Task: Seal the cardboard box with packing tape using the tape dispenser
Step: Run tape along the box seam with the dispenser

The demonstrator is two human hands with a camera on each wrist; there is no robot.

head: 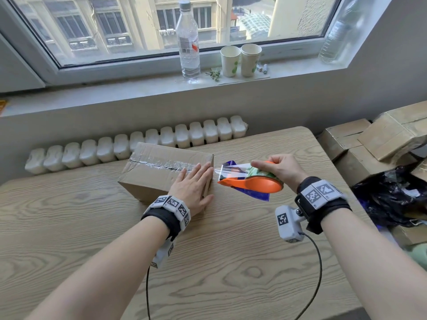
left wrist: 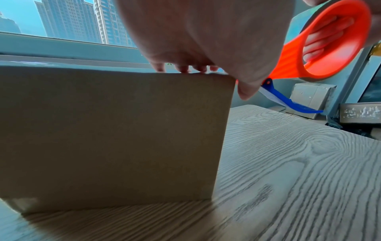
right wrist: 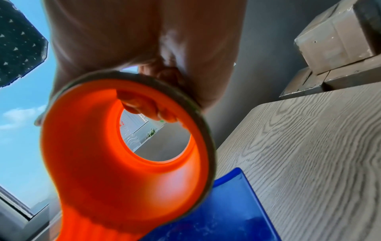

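nearest us on the wooden desk (head: 231, 262), our left hand (head: 193, 188) lies flat with fingers spread on the right end of the cardboard box (head: 161, 172), while our right hand (head: 280, 168) curls round the orange tape dispenser (head: 256, 183) held just off that end. clear packing tape (head: 227, 170) stretches uncut from dispenser to box. farther along, the top seam looks taped, so we judge cutting and pressing down the tail remain.

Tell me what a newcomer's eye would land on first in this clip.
The orange tape dispenser, gripped by the right hand just off the cardboard box's right end, with clear tape stretched between them. Next, the left hand pressed flat on the box top, at the taped seam's end.
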